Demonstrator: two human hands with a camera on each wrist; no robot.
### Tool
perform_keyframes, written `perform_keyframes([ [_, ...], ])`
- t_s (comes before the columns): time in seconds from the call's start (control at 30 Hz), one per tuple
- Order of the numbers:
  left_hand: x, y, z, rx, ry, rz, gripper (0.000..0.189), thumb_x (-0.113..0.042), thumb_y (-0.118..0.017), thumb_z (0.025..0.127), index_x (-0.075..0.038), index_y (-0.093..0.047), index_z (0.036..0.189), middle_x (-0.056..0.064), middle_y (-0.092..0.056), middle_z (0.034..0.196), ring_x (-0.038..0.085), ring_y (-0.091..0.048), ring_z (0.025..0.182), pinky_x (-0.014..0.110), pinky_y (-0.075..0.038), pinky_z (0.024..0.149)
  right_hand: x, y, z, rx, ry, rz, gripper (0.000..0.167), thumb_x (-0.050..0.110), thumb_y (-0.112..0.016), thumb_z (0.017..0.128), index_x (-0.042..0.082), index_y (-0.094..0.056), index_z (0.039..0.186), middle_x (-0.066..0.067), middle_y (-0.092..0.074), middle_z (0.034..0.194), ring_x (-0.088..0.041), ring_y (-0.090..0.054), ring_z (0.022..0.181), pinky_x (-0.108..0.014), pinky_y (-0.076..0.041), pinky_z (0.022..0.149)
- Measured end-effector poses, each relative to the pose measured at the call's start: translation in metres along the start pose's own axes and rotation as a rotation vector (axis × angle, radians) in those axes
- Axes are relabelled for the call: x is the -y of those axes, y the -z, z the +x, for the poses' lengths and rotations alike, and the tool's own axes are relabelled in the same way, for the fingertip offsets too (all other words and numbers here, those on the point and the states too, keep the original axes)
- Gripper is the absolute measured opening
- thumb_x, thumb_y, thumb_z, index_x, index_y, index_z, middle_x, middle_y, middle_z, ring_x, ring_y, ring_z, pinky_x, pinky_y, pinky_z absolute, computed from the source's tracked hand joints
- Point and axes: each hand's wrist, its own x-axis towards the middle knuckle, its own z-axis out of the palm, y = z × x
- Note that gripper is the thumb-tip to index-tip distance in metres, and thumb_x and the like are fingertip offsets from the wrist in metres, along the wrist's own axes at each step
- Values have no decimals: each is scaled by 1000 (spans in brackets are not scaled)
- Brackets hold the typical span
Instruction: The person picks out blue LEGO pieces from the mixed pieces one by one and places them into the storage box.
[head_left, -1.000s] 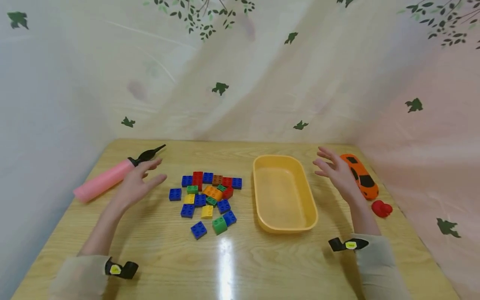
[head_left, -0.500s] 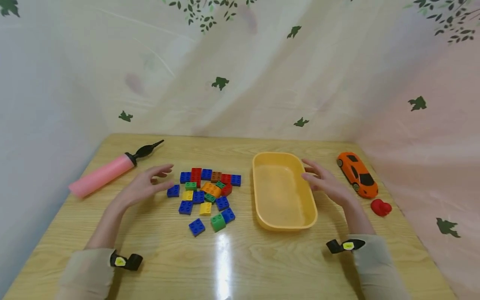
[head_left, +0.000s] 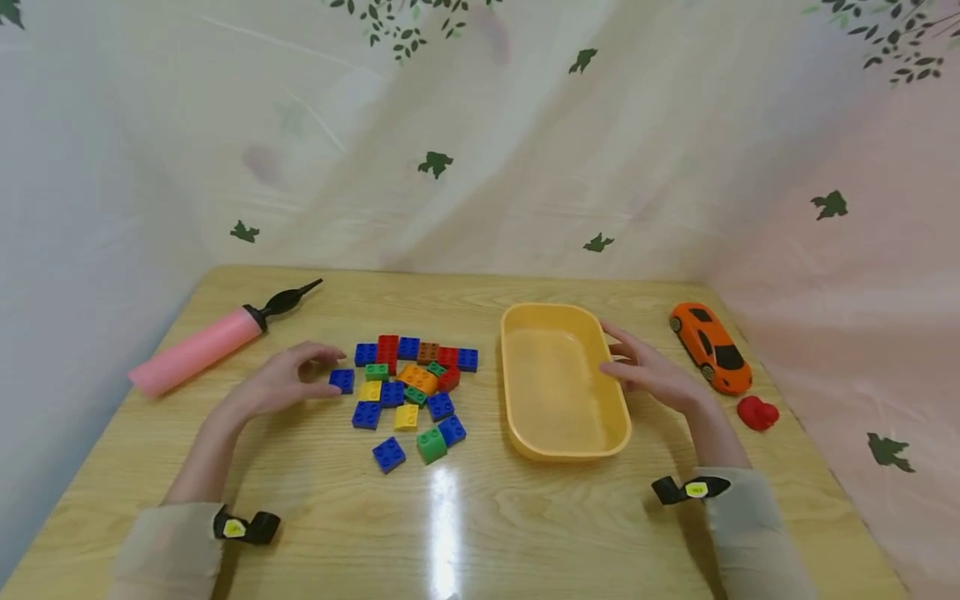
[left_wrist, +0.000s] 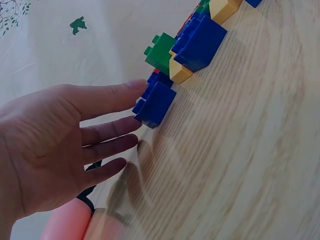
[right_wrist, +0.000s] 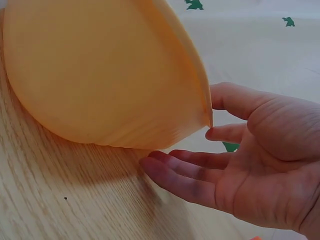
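Note:
My left hand (head_left: 273, 381) reaches to a blue toy brick (head_left: 342, 382) at the left end of a group of bricks. Its thumb and fingertips stand around that brick, right at its sides, with the fingers only loosely bent; the left wrist view shows the brick (left_wrist: 156, 105) standing on the table at the fingertips. A yellow-orange plastic tray (head_left: 562, 454) stands right of the bricks. My right hand (head_left: 651, 372) holds its right rim, thumb over the edge and fingers outside; in the right wrist view, several fingers (right_wrist: 187, 175) lie below the tray wall.
Several loose bricks, including an orange brick (head_left: 417, 377) and a green brick (head_left: 431, 446), lie mid-table. A pink hand pump (head_left: 198, 352) lies back left. An orange toy car (head_left: 711, 348) and a small red object (head_left: 757, 413) lie at the right edge.
My left hand has come from beside the pump rightward to the blue brick. My right hand has moved left from near the car to the tray's rim.

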Motion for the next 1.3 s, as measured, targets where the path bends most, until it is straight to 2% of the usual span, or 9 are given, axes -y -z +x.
perform_keyframes([
  [0.2,0,-1,2,-3,-8,37,53,-28,-81,90,-4,-64,134,19,-64,133,38,-56,125,62,-44,110,4,1,-3,48,-28,32,79,30,-58,105,32,-8,167,-25,-26,165,-44,-49,137,-44,-60,95],
  [0.43,0,-3,5,-4,-2,61,39,-21,-79,92,-6,-70,127,16,-67,123,33,-59,116,59,-47,105,10,4,-7,79,-78,46,79,31,-57,105,35,-8,166,-25,-25,166,-40,-55,132,-47,-60,94],
  [0.67,1,-2,5,-1,3,63,38,-20,-76,94,-5,-70,128,18,-68,127,36,-60,120,62,-47,106,8,4,-6,98,-88,68,78,29,-57,106,34,-8,167,-24,-24,167,-40,-55,132,-48,-60,94],
  [0.9,-2,2,2,-36,10,60,40,-22,-72,97,-4,-67,132,20,-66,129,39,-60,121,61,-49,105,8,3,-6,106,-79,75,79,28,-56,105,30,-7,167,-26,-21,167,-40,-56,132,-46,-61,92],
  [1.07,-8,10,2,-75,12,64,43,-27,-69,100,-4,-64,135,22,-64,134,43,-58,128,66,-45,109,7,3,-6,114,-81,85,79,29,-57,105,31,-8,167,-25,-22,167,-38,-57,130,-47,-61,93],
  [1.3,-30,23,9,-152,-77,105,42,-29,-68,101,-5,-65,135,21,-66,133,43,-60,125,64,-45,108,4,4,-4,112,-79,78,78,30,-57,105,31,-8,167,-25,-23,167,-34,-61,125,-45,-61,93],
])
